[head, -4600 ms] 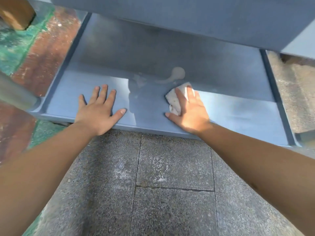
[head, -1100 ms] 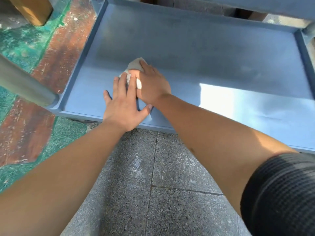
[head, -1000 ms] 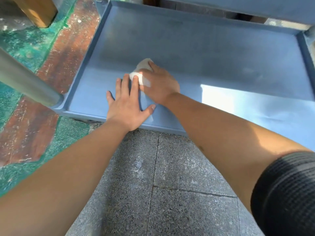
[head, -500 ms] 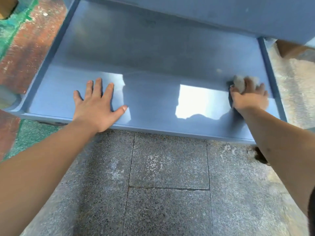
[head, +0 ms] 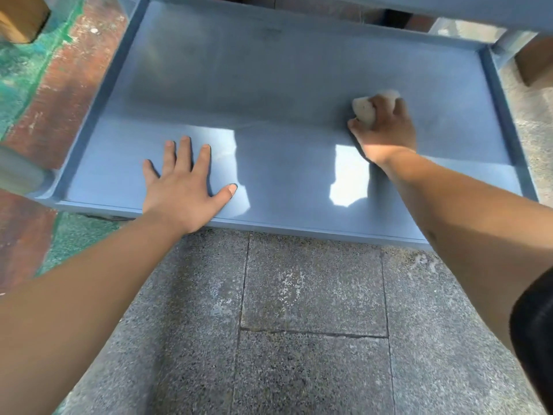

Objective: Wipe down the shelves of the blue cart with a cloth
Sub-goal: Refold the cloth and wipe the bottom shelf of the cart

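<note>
Grey stone paving (head: 311, 295) runs under the blue cart's lower shelf (head: 269, 85), a rimmed tray catching sun patches. The left hand (head: 185, 187) lies flat at seven o'clock on the shelf, fingers spread and straight. At three o'clock the right hand (head: 386, 127) curls around a crumpled pale cloth (head: 363, 110), pressing it to the shelf.

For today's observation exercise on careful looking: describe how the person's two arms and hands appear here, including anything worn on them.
Both forearms are bare, with no watch, bracelet, ring or glove visible. The left hand and its arm show no sleeve anywhere in view. Above the right hand, at the frame's right edge, a dark sleeve covers the upper arm; its fabric detail is too blurred to tell.
</note>
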A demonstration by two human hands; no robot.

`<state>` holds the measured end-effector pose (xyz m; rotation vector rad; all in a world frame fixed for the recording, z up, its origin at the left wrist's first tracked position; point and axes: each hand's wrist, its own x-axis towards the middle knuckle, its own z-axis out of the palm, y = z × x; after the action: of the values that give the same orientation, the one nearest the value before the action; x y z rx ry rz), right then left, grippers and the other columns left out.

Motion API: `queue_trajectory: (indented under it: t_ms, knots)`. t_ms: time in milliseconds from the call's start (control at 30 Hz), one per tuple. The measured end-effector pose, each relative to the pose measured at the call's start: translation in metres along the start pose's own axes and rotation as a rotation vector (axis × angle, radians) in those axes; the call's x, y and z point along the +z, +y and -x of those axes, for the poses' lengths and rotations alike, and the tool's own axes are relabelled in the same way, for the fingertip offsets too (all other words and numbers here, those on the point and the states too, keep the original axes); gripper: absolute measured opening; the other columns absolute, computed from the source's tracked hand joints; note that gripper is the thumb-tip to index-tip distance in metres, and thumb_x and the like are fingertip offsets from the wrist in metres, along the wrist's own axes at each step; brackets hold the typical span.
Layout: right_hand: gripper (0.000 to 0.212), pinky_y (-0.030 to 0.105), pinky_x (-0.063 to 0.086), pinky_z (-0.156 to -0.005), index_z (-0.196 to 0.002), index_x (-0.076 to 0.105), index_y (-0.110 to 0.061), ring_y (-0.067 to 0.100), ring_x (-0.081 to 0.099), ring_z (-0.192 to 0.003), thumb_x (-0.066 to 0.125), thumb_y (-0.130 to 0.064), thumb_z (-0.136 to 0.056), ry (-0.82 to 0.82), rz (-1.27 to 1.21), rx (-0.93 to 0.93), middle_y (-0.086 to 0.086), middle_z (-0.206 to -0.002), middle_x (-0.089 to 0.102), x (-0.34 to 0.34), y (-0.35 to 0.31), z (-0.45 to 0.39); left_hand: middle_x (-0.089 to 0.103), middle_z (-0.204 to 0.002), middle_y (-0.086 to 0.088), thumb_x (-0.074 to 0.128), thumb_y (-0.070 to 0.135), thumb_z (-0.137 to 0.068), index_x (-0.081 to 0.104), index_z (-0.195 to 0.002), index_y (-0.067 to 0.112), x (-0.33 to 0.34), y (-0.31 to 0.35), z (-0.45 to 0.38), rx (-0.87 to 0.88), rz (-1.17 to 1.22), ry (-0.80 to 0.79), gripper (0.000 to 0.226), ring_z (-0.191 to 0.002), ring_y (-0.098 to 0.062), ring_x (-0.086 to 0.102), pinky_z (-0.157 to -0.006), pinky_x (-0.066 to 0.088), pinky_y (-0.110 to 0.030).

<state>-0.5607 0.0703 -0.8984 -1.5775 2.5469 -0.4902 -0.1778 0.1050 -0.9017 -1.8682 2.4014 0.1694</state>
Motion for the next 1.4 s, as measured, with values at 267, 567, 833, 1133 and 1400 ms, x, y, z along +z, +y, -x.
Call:
queue_trajectory:
  t_ms: [267, 567, 833, 1133, 1400]
  knots:
    - [0.069, 0.034, 0.026, -0.112, -0.143, 0.037, -0.036, 0.033, 0.031, -0.140, 0.053, -0.063, -0.082, -0.233, -0.054, -0.416, 0.012, -0.159, 0.021, 0.051, -0.166, 0.055, 0.020, -0.159, -0.013, 0.025, 0.061, -0.091, 0.021, -0.150, 0.009, -0.015, -0.008, 0.000, -0.069, 0.447, 0.147, 0.079, -0.147, -0.030, 0.012, -0.115, 0.011, -0.059]
    - [0.069, 0.037, 0.028, -0.116, -0.144, 0.041, -0.038, 0.030, 0.029, -0.143, 0.054, -0.050, -0.077, -0.394, -0.116, -0.794, 0.008, -0.160, 0.022, 0.072, -0.260, 0.152, 0.023, -0.155, -0.026, 0.021, 0.053, -0.092, 0.022, -0.149, 0.000, -0.021, -0.072, 0.010, -0.043, 0.486, 0.247, 0.078, -0.145, -0.039, 0.017, -0.118, 0.012, -0.046]
    - [0.087, 0.039, 0.012, -0.120, -0.153, 0.027, -0.030, 0.028, 0.015, -0.147, 0.068, -0.052, -0.080, -0.415, -0.234, -0.765, 0.004, -0.161, 0.023, 0.060, -0.240, 0.163, 0.043, -0.149, -0.011, 0.026, 0.059, -0.090, 0.035, -0.147, 0.016, -0.017, -0.075, 0.012, 0.009, 0.515, 0.244, 0.072, -0.139, -0.028, 0.035, -0.108, 0.026, -0.058]
    - [0.080, 0.041, 0.042, -0.102, -0.146, 0.032, -0.012, 0.030, 0.050, -0.123, 0.073, -0.024, -0.078, -0.573, -0.608, -0.191, 0.009, -0.130, 0.057, 0.043, -0.249, 0.153, 0.053, -0.139, -0.002, 0.059, 0.010, -0.080, 0.047, -0.141, 0.019, -0.025, -0.059, 0.001, -0.030, 0.867, 0.266, 0.063, -0.125, -0.011, 0.049, -0.103, 0.031, -0.016]
    - [0.037, 0.044, 0.059, -0.078, -0.116, 0.051, -0.008, 0.027, 0.066, -0.090, 0.066, 0.006, -0.085, -0.858, -1.329, 0.117, 0.012, -0.104, 0.064, 0.000, -0.199, 0.130, 0.064, -0.100, -0.007, 0.048, -0.016, -0.056, 0.060, -0.106, 0.013, -0.056, -0.001, -0.009, -0.059, 1.969, 0.043, 0.058, -0.091, -0.021, 0.062, -0.077, 0.051, -0.033]
